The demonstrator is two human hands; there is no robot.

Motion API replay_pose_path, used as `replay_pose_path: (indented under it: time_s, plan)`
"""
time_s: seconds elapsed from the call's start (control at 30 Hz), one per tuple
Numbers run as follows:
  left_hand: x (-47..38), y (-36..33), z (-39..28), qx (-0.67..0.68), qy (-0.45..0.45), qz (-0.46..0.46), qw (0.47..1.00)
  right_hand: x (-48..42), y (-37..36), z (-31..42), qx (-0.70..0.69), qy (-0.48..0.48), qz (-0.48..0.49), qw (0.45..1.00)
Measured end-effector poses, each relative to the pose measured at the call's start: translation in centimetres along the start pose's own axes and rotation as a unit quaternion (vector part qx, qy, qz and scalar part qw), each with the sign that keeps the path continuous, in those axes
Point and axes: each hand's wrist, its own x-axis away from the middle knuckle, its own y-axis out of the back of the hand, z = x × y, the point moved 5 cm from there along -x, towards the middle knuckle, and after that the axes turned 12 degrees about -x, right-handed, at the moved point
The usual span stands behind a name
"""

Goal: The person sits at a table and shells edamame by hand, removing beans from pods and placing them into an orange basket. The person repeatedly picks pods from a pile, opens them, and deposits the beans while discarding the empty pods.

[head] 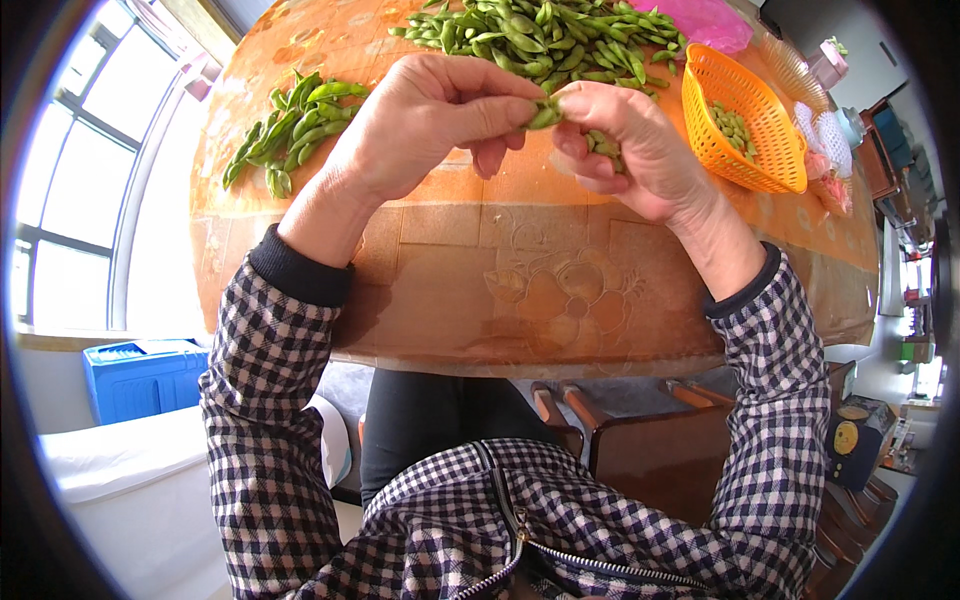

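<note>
Between my two hands is a green soybean pod. My left hand pinches one end of it between thumb and forefinger. The thumb and forefinger of my right hand grip its other end. Several shelled beans sit in the curled lower fingers of my right hand. Beyond both hands lies a large heap of soybean pods. A smaller pile of pods is left of my left hand. To the right stands an orange plastic basket with shelled beans inside.
The round table has a clear embossed cover over an orange cloth. A pink plastic bag lies behind the basket. White foam netting is at the right. Below the table edge are a wooden chair and a blue plastic box.
</note>
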Motion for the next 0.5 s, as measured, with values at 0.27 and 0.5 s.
replay_pose_path:
  time_s: [0.27, 0.5]
  plan:
    - [0.1, -0.9, 0.0, -0.017, 0.034, 0.06, 0.997, 0.1, -1.0, -0.6, 0.135, 0.008, 0.006, 0.991]
    - [0.0, -0.6, -0.3, -0.06, 0.072, 0.055, 0.994, -0.2, -0.5, -0.5, 0.19, 0.014, -0.019, 0.982]
